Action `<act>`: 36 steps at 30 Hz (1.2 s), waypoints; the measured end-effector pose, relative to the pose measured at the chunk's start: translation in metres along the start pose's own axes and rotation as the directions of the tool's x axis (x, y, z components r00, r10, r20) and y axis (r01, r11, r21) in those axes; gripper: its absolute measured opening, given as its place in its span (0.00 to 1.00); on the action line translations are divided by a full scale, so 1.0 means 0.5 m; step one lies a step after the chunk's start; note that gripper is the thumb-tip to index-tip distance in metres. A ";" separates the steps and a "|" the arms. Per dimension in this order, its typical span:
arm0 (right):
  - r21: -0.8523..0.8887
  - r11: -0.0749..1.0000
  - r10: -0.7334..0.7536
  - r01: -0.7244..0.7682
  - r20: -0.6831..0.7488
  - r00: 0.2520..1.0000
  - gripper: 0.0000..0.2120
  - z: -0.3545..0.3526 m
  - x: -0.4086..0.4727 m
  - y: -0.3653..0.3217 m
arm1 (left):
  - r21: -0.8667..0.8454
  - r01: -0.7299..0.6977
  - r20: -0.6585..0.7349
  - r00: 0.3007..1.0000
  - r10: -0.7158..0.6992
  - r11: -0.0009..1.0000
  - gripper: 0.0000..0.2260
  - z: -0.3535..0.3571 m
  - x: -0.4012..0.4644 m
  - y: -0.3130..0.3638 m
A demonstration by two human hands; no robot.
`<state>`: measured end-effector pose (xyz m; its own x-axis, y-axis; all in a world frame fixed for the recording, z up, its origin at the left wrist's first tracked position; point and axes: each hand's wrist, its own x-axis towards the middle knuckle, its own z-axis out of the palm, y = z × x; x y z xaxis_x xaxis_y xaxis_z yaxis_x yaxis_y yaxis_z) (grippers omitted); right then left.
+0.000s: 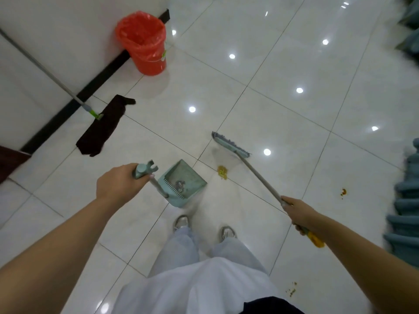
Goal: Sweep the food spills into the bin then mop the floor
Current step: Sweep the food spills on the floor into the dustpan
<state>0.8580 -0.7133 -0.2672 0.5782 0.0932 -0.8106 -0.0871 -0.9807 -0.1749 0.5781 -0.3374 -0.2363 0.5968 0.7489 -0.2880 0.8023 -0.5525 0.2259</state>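
On white tiles | left hand [118, 182] fingers clamped on dustpan [183, 182] handle | right hand [299, 211] gripping broom [230, 145]

Mop pole [36, 64] cut off at left edge | teal furniture [405, 214] blurred, cropped at right edge | dustpan debris [180, 185] too small to identify

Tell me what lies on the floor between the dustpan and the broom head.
In the head view, a small yellow food spill sits on the white tile between the dustpan and the broom head; the rest of that stretch is bare.
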 end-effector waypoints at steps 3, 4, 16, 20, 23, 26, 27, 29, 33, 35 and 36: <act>0.044 0.999 -0.034 0.031 0.064 0.997 0.19 -0.018 0.016 0.010 | 0.019 0.043 -0.034 0.998 -0.043 0.999 0.16 0.015 -0.043 0.047; 0.057 0.998 -0.033 0.028 0.078 0.996 0.19 -0.025 0.019 0.016 | 0.026 0.058 -0.046 0.997 -0.056 0.998 0.16 0.020 -0.054 0.066; 0.032 0.999 -0.036 0.032 0.119 0.992 0.20 -0.099 0.037 0.122 | 0.022 0.156 -0.116 0.981 -0.153 0.987 0.13 0.095 -0.189 0.202; 0.060 0.998 -0.028 0.021 0.111 0.993 0.20 -0.094 0.042 0.128 | 0.034 0.145 -0.094 0.985 -0.142 0.989 0.13 0.114 -0.208 0.212; 0.057 0.998 -0.016 0.011 0.092 0.996 0.21 -0.083 0.052 0.121 | 0.034 0.129 -0.073 0.989 -0.126 0.991 0.13 0.128 -0.212 0.211; 0.020 1.000 -0.020 0.018 0.084 0.996 0.21 -0.066 0.064 0.107 | 0.045 0.109 -0.074 0.992 -0.105 0.993 0.14 0.142 -0.214 0.204; 0.002 1.000 -0.017 0.017 0.086 0.996 0.20 -0.059 0.070 0.100 | 0.046 0.108 -0.076 0.992 -0.104 0.993 0.14 0.146 -0.213 0.202; -0.021 1.000 -0.008 0.010 0.104 0.995 0.20 -0.043 0.084 0.090 | 0.031 0.112 -0.065 0.992 -0.110 0.993 0.13 0.154 -0.209 0.199; -0.070 0.997 -0.002 0.016 0.197 0.980 0.25 -0.008 0.092 0.083 | 0.007 0.099 -0.029 0.995 -0.099 0.995 0.13 0.171 -0.195 0.217; -0.138 0.989 -0.016 0.052 0.253 0.967 0.32 0.004 0.082 0.080 | 0.011 0.096 -0.031 0.995 -0.096 0.995 0.13 0.175 -0.187 0.227; -0.165 0.984 -0.019 0.066 0.269 0.963 0.35 0.009 0.075 0.079 | 0.013 0.099 -0.031 0.995 -0.098 0.995 0.13 0.175 -0.183 0.230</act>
<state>0.8724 -0.7477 -0.3069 0.3403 0.1547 -0.9275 0.0860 -0.9874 -0.1331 0.6166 -0.5018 -0.2655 0.5144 0.8104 -0.2803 0.8574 -0.4805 0.1841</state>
